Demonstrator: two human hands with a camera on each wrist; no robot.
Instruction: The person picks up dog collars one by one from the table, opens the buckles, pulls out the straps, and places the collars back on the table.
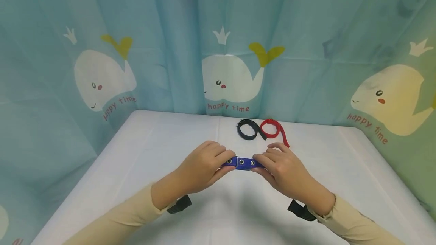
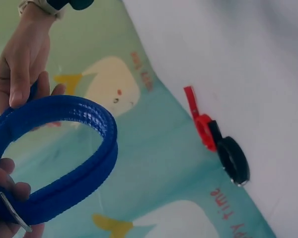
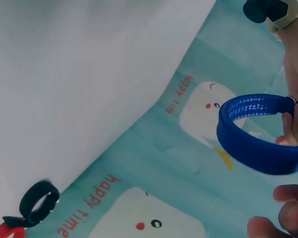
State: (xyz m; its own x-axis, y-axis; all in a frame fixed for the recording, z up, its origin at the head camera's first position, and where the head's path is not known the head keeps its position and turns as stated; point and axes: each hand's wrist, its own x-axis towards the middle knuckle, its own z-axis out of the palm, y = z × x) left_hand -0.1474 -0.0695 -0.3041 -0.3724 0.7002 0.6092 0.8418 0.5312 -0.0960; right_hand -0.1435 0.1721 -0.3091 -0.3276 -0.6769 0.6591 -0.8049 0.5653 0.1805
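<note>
A blue pet collar (image 1: 243,163) with metal eyelets is held up in front of me between both hands, its band bent into a loop. My left hand (image 1: 202,167) pinches it beside the metal buckle (image 2: 14,212), thumb below and fingers above. On the other side my right hand (image 1: 287,170) pinches the strap between thumb and fingers. The padded inner side of the blue loop (image 3: 260,159) shows in the right wrist view. Part of the strap is hidden behind the fingers of each hand.
Toward the table's far edge lie a black collar (image 1: 246,137) and a red collar (image 1: 284,137), both coiled and side by side. The table (image 1: 153,143) has a white cover. Behind it hangs a blue curtain (image 1: 177,48) printed with whales.
</note>
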